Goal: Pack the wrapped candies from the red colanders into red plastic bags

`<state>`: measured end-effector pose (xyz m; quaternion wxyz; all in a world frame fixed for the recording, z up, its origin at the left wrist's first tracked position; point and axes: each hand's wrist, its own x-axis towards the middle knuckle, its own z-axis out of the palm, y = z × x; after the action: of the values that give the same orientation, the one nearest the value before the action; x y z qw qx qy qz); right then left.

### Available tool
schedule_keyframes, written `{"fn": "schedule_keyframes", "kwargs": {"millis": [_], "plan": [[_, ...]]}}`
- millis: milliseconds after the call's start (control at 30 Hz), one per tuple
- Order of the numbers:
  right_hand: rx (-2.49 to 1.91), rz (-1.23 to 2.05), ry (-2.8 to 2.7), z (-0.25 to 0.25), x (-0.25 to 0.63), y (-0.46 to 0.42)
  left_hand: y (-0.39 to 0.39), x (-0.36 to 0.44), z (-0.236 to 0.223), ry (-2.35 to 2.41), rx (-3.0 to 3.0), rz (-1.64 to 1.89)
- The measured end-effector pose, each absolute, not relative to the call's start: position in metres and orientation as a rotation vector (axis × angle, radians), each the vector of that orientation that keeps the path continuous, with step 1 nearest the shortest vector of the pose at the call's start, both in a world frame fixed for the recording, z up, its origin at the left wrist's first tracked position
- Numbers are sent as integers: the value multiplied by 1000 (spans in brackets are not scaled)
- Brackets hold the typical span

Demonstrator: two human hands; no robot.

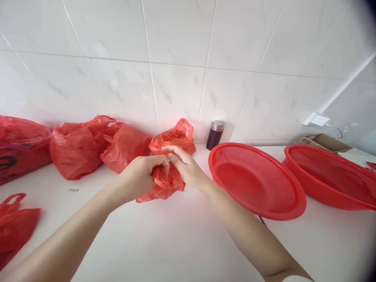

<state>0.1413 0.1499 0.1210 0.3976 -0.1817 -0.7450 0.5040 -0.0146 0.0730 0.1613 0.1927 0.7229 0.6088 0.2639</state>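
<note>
A red plastic bag (173, 141) stands on the white counter (182, 235) in front of me, near the tiled wall. My left hand (141, 174) is closed in a fist around the bag's lower front. My right hand (185, 166) rests against the same bag from the right, its fingers curled and pinching the plastic by my left thumb. The bag's contents are hidden.
Two more red bags (79, 147) (126, 145) sit along the wall to the left, a large one (20, 147) at the far left, another (14, 223) near the left edge. A red strainer basket (255, 180), a second red basket (329, 176), a dark flask (215, 135) and a cardboard box (329, 141) lie right.
</note>
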Motion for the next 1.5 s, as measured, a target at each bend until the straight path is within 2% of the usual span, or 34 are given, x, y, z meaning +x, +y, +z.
{"fn": "schedule_keyframes", "kwargs": {"millis": [100,200,267,433,567,733,933,1133,1500], "plan": [[-385,1509,-1770,105,135,152,74,-10,149,1926,2274,970],[-328,1795,-1638,98,140,149,74,-12,139,1866,2259,1207],[-361,1853,-1596,95,144,146,72,-15,133,1779,2152,1194],[-541,1500,-1541,81,145,143,64,-20,104,1838,1936,1093],[-804,1381,-1356,46,136,170,41,-23,61,2051,1795,1136],[-1046,1179,-1338,-3,126,211,1,-21,17,2087,1732,1254],[-1161,868,-1588,-9,111,177,12,-17,4,2129,1516,1564],[-1175,653,-1899,-18,100,143,62,-34,-17,2169,1653,1282],[-1233,517,-2137,-33,117,197,75,-53,-16,2244,1617,811]]}}
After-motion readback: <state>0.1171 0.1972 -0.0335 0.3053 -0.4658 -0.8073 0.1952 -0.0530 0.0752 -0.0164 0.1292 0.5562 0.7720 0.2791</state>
